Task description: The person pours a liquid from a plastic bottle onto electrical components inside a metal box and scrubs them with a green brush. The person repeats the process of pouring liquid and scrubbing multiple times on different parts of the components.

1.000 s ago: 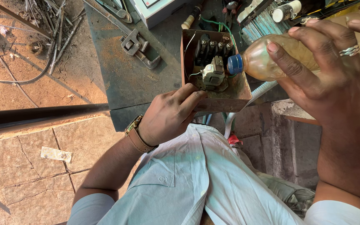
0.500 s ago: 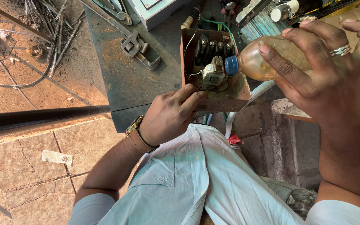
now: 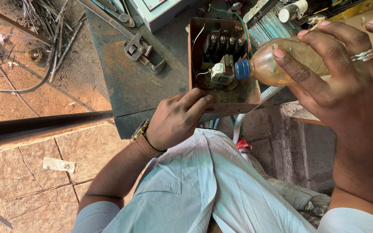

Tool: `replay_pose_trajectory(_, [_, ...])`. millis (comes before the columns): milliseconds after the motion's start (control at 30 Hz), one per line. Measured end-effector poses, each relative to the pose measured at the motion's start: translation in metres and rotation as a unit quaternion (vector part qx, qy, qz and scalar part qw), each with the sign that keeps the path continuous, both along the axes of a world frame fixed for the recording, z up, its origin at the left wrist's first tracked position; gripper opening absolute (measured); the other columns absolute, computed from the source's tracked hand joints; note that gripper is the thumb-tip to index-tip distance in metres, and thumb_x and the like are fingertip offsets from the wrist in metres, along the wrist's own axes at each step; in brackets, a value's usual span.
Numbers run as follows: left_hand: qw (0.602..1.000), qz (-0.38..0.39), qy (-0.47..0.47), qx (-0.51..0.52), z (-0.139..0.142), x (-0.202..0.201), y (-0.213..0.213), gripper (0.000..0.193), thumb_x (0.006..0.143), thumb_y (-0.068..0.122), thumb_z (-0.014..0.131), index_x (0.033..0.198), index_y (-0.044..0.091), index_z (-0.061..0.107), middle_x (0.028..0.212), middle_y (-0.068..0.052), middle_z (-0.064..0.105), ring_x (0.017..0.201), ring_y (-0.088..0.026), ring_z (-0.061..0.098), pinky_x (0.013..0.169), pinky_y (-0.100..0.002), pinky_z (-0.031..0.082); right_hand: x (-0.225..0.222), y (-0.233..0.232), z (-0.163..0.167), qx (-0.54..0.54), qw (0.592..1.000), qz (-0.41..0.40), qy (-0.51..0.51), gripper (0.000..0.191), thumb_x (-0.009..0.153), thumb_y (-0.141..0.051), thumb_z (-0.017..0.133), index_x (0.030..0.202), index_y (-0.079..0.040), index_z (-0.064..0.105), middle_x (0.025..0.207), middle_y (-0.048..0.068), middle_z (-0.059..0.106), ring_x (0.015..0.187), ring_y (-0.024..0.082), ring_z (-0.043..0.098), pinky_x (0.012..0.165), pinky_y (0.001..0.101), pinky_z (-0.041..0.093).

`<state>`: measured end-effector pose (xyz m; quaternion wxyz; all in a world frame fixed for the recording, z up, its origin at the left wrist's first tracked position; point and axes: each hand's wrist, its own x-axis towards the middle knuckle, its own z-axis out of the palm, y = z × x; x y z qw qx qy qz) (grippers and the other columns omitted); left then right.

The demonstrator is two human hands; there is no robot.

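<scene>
bottle (image 3: pixel 290 60) in right hand (image 3: pixel 342 82), blue-capped

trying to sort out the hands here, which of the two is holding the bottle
The right hand: its fingers wrap the amber plastic bottle, tipped so the blue cap points into the open rusty box. The left hand, with the wristwatch, only grips the box's near edge.

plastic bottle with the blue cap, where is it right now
In the head view the plastic bottle is upper right, held tilted in the right hand, its blue cap beside the open electrical box.

The right hand (image 3: pixel 342 82) tips a plastic bottle (image 3: pixel 281 62) over the open metal box (image 3: pixel 221 60), steadied by the left hand (image 3: pixel 175 121).
</scene>
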<state>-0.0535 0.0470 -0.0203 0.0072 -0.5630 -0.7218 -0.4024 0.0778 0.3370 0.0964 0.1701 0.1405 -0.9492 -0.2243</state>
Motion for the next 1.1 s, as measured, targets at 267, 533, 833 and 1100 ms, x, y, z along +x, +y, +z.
replay_pose_trajectory(267, [1.000,0.004,0.017,0.007,0.002,0.000,-0.001,0.036,0.089,0.006,0.071,0.124,0.003,0.064,0.109,-0.009,0.065,0.086,-0.025,0.072,0.072,-0.039,0.060,0.005,0.000,0.002,-0.010,1.000,0.007,0.000,0.056,0.097,-0.022,0.079,0.150,-0.031,0.064,0.134,0.004,0.067,0.133,0.029,0.063,0.118,0.0544,0.029])
replay_pose_trajectory(533, [1.000,-0.006,0.011,0.015,0.003,0.002,0.000,0.035,0.090,0.008,0.072,0.124,0.003,0.063,0.110,-0.009,0.064,0.087,-0.025,0.072,0.072,-0.039,0.060,0.007,-0.008,0.004,-0.023,1.000,-0.004,-0.004,0.052,0.097,-0.023,0.081,0.146,-0.031,0.065,0.135,0.004,0.068,0.133,0.029,0.063,0.121,0.0559,0.028])
replay_pose_trajectory(833, [1.000,-0.005,0.014,0.018,0.005,0.001,0.001,0.033,0.090,0.006,0.072,0.123,0.003,0.064,0.106,-0.007,0.065,0.085,-0.023,0.071,0.070,-0.038,0.059,0.011,-0.014,0.004,-0.007,1.000,-0.012,-0.004,0.049,0.097,-0.026,0.081,0.144,-0.034,0.067,0.136,0.002,0.068,0.134,0.028,0.063,0.119,0.0533,0.028])
replay_pose_trajectory(1100, [1.000,-0.004,0.019,0.024,0.005,0.002,0.000,0.032,0.091,0.006,0.073,0.122,0.003,0.065,0.104,-0.007,0.064,0.084,-0.022,0.070,0.069,-0.038,0.059,0.012,-0.019,0.005,0.012,1.000,-0.017,0.001,0.055,0.092,-0.030,0.086,0.143,-0.037,0.068,0.133,-0.001,0.067,0.132,0.026,0.063,0.117,0.0519,0.029])
